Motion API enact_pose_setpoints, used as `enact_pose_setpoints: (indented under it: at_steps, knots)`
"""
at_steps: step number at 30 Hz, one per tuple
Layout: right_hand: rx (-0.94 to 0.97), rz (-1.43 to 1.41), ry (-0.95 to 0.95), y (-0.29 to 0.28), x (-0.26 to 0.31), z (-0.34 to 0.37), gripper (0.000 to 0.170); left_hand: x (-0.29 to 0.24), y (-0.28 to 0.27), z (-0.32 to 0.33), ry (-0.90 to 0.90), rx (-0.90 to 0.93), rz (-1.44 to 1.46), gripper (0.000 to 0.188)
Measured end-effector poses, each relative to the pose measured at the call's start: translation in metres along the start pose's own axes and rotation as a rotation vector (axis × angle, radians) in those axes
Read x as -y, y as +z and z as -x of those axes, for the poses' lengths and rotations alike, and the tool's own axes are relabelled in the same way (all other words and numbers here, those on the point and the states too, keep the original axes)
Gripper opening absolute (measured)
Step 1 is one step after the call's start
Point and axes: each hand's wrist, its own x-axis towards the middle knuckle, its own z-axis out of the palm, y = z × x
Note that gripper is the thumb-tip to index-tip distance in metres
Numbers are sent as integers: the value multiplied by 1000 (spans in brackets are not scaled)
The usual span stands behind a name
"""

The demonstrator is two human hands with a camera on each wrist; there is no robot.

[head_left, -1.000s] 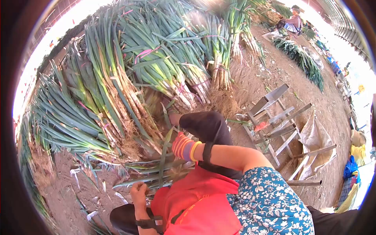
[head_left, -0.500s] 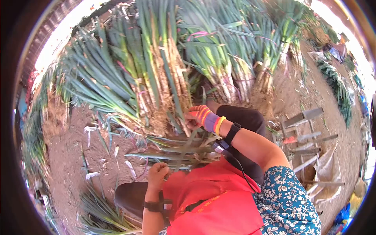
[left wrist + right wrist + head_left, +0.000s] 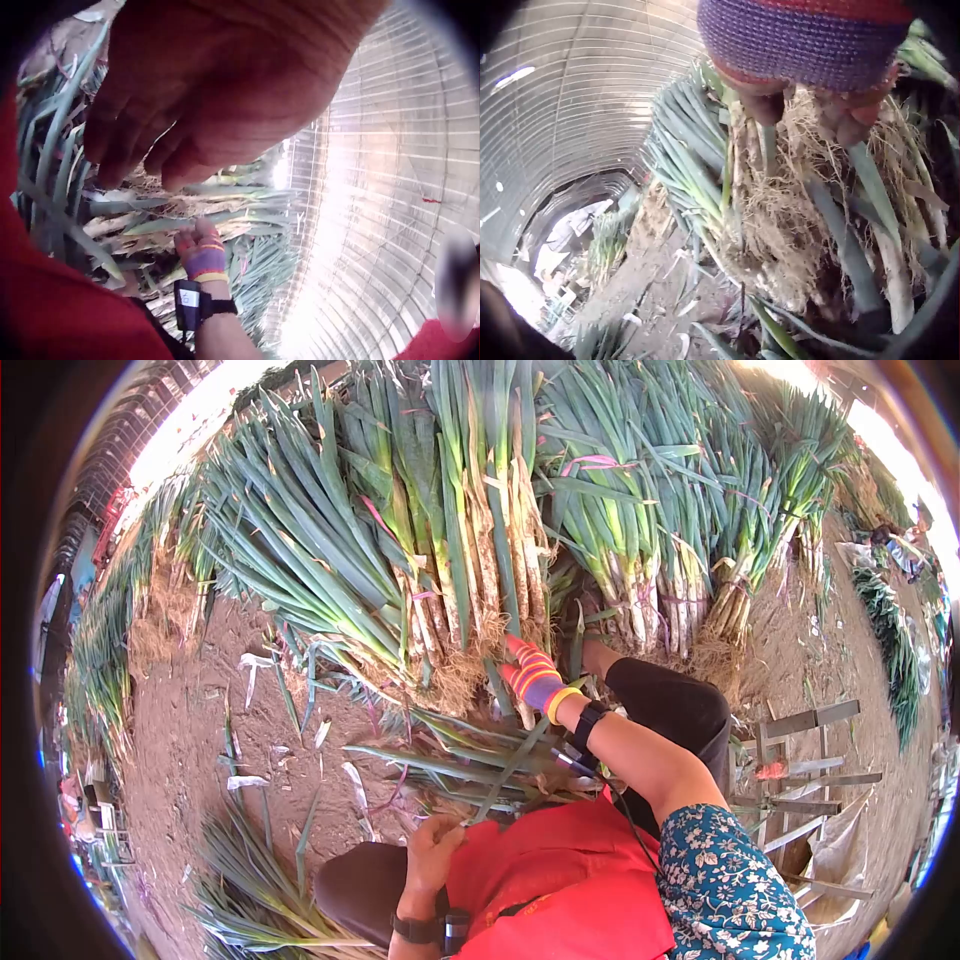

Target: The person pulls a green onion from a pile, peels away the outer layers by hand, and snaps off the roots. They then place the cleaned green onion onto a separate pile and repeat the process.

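Note:
My right hand, in a striped purple, red and yellow glove with bare fingertips, reaches to the root end of a bundle of leeks. In the right wrist view its fingertips stand apart, close over the tangled roots and a flat green leaf. My bare left hand hangs above my lap, its fingers loosely curled with nothing seen in them. A long loose leaf slants between the two hands, over cut leek leaves on the ground.
More tied leek bundles lean in a row along the back. Loose leeks lie at the lower left, near my dark-trousered knee. A metal frame stool and a pale sack stand at the right.
The head view has swung, so the bundles appear farther right. My right hand has moved forward to the leek roots. The left hand stays over my lap.

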Motion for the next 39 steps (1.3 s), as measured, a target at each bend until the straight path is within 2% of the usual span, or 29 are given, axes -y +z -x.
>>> enact_pose_setpoints:
  at_steps: [7, 9, 11, 12, 13, 15, 16, 17, 18, 20, 21, 22, 24, 25, 26, 27, 28, 29, 30, 31, 33, 35, 37, 38, 39]
  knots:
    - [-141, -2, 6, 7, 21, -59, 69, 2, -7, 8, -72, -21, 160, 17]
    - [-171, -8, -18, 17, 17, -76, 63, 3, -8, 6, -72, -51, 173, 16]
    - [21, -275, 97, 42, -8, -104, 52, 7, -7, 6, -70, -74, 184, 15]
    - [-76, -73, 125, 35, 7, -97, 40, 8, -6, 7, -55, -36, 179, 15]
    - [-81, -75, 116, 35, 7, -100, 40, 7, -6, 7, -41, 3, 173, 15]
    - [-141, -320, 172, 29, 15, -96, 32, 4, -10, 7, -76, 6, 149, 16]
    - [-236, -366, 110, 26, 18, -87, 28, 3, -12, 6, -87, -11, 222, 16]
    - [-239, -365, 112, 21, 19, -76, 28, 3, -14, 6, -99, -25, 296, 16]
    - [-264, -295, 12, 14, 18, -65, 27, 2, -17, 5, -98, -18, 298, 16]
    - [-269, -161, -156, 5, 12, -47, 25, -2, -21, -1, -150, -12, 542, 20]
    - [-172, -469, -71, -6, 25, -23, 23, -5, -20, -5, -145, -8, 541, 20]
    - [-23, -343, -39, -20, 38, 1, 25, -8, -19, -9, -132, -11, 553, 22]
    - [-32, 98, -411, -17, 49, 55, 24, -21, -11, -15, -116, -19, 566, 23]
    - [-204, 525, -747, -13, 53, 80, 22, -32, -1, -17, -114, -37, 594, 25]
    - [50, -31, -586, -10, 60, 101, 19, -42, 9, -18, -114, -58, 623, 28]
    - [71, -184, -597, 0, 65, 121, 18, -50, 19, -20, -112, -66, 624, 28]
    - [154, -130, -614, -8, 82, 139, 17, -56, 29, -23, -94, -6, 675, 28]
    - [158, -134, -619, -13, 93, 149, 17, -59, 34, -25, -74, 56, 725, 29]
    - [297, -261, -642, -18, 101, 158, 18, -56, 35, -29, -71, 50, 728, 29]
    - [437, -387, -657, -20, 104, 165, 20, -50, 37, -35, -101, 119, 693, 29]
    - [478, -338, -710, -14, 71, 158, 19, -42, 40, -36, -131, 193, 656, 28]
    - [-68, 479, -735, -16, 44, 135, 17, -38, 44, -34, -74, 87, 655, 26]
    - [225, -1093, 332, -30, 59, 109, 14, -39, 46, -23, -72, 124, 582, 28]
    - [217, -1094, 324, -34, 68, 100, 14, -42, 53, -15, -37, 148, 366, 30]
    - [231, -1284, 389, -37, 77, 91, 13, -43, 60, -10, 1, 165, 151, 31]
